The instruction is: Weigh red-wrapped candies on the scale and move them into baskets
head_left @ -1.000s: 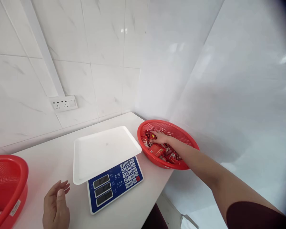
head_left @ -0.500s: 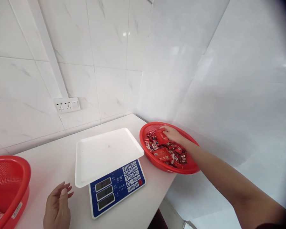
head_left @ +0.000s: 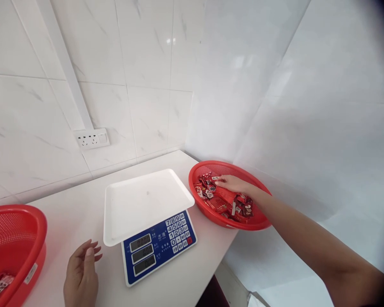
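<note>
The right grip (head_left: 238,184) lay open across red packets (head_left: 224,204) in the far red plastic basket (head_left: 208,165), holding none that I could see. The left grip (head_left: 81,273) hung open and held nothing beside the digital scale (head_left: 160,248). Most packets remained in that far basket; the near basket (head_left: 16,213) held only a few.

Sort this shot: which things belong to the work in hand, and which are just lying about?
In use: right hand on red-wrapped packets in a round red plastic basket; open left hand beside a white-trayed blue digital scale; second red plastic basket.
Lying about: white wall socket.
</note>
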`<action>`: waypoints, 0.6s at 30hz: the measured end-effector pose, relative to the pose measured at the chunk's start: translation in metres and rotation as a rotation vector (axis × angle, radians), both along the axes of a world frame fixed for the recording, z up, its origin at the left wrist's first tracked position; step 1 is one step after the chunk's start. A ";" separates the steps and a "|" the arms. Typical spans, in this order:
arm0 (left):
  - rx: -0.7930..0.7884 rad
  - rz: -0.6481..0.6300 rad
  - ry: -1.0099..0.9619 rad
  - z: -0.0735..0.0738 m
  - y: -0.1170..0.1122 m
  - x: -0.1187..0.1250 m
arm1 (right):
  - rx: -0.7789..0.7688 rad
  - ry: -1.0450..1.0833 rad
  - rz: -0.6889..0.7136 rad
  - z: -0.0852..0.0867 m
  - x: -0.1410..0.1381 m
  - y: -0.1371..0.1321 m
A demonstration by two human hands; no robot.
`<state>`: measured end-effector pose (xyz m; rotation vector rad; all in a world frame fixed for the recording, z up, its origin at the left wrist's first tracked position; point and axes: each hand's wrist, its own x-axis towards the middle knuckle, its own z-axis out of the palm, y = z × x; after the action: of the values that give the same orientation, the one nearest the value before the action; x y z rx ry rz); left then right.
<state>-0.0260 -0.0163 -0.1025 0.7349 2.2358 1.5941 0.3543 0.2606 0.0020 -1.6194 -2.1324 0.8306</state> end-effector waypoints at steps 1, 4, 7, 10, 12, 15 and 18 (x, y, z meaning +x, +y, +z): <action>0.002 -0.003 0.001 -0.001 0.001 0.000 | -0.006 0.019 0.018 0.006 -0.005 -0.002; -0.022 -0.001 -0.012 -0.003 0.002 -0.002 | -0.022 0.160 0.105 0.031 -0.028 -0.007; -0.050 0.003 -0.033 -0.003 0.001 -0.005 | -0.041 0.435 0.257 0.056 -0.051 -0.007; -0.043 0.010 -0.035 -0.003 0.001 -0.006 | -0.002 0.344 0.256 0.058 -0.058 -0.001; -0.014 0.010 -0.027 -0.003 0.001 -0.006 | 0.006 0.172 0.216 0.043 -0.053 0.003; 0.003 -0.003 -0.019 -0.004 0.002 -0.005 | -0.019 -0.013 0.199 0.006 -0.039 0.009; -0.018 -0.002 -0.032 -0.007 0.003 -0.007 | -0.020 -0.160 0.182 -0.025 -0.031 0.014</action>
<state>-0.0330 -0.0134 -0.1095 0.7020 2.2231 1.5720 0.3234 0.2749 -0.0232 -1.5667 -2.4193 0.8008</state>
